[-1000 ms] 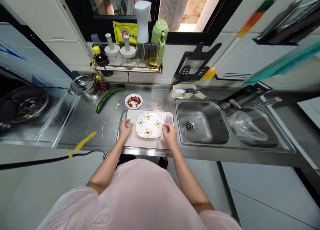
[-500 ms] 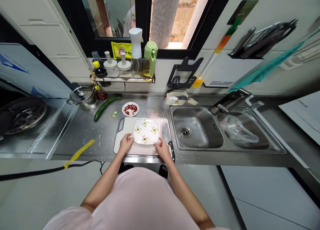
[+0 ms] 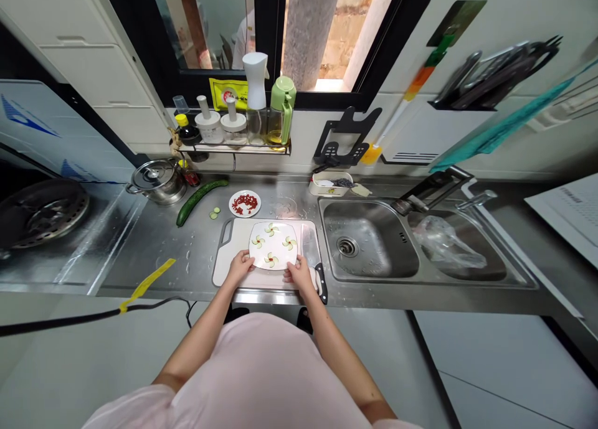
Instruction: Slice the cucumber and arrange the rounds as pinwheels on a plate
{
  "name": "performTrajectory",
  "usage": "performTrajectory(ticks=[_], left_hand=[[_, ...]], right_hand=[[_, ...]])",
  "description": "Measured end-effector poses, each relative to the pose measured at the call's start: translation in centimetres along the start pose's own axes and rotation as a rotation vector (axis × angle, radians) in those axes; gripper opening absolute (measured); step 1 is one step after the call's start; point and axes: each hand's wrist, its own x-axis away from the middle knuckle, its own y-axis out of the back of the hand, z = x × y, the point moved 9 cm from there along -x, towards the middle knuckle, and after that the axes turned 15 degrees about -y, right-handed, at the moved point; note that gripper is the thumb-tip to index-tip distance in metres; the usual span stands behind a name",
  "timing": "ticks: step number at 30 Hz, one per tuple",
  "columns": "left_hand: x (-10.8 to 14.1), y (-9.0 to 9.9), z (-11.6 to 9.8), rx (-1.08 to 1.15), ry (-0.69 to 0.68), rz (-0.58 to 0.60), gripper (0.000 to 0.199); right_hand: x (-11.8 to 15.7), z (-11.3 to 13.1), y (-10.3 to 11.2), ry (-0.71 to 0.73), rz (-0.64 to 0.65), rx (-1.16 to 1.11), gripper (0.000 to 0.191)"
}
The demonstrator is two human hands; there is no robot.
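A white square plate bears several pinwheel shapes of green slices with red centres. It sits over a pale cutting board. My left hand grips the plate's lower left corner, and my right hand grips its lower right corner. A knife with a black handle lies at the board's right edge. Behind the board stands a small round plate with red bits. To the left are a long cucumber and a few cut slices.
A lidded steel pot and a black pan are at the left. The double sink with its faucet is at the right. Bottles and jars stand on a wall rack.
Both hands have closed in on the plate's lower corners, with the fingers now gripping its edge. The camera view has shifted slightly.
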Motion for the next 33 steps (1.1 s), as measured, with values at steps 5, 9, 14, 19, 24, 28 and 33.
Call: performTrajectory(ticks=[5, 9, 14, 19, 24, 28, 33], left_hand=[[-0.2, 0.0, -0.3, -0.033, -0.001, 0.006, 0.042], [0.1, -0.1, -1.3, -0.012, -0.006, 0.019, 0.041], [0.6, -0.8, -2.3, 0.137, 0.018, 0.060, 0.048], [1.1, -1.1, -4.3, 0.210, 0.006, 0.073, 0.058], [1.5, -0.9, -6.6, 0.205, -0.037, 0.051, 0.058], [1.7, -0.7, -7.6, 0.180, -0.072, 0.026, 0.060], [3.0, -2.1, -7.7, 0.185, -0.097, 0.074, 0.064]], right_hand=[[-0.4, -0.2, 0.1, -0.044, -0.033, -0.062, 0.039], [-0.3, 0.1, 0.1, -0.066, -0.030, -0.037, 0.030], [0.8, 1.9, -0.1, -0.031, 0.027, -0.042, 0.026], [2.6, 4.1, -0.1, 0.040, 0.048, -0.052, 0.032], [4.0, 5.6, -0.5, 0.084, 0.086, -0.068, 0.035], [4.2, 5.9, -0.4, 0.066, 0.074, -0.140, 0.035], [3.8, 5.2, -1.4, -0.074, 0.185, -0.274, 0.038]])
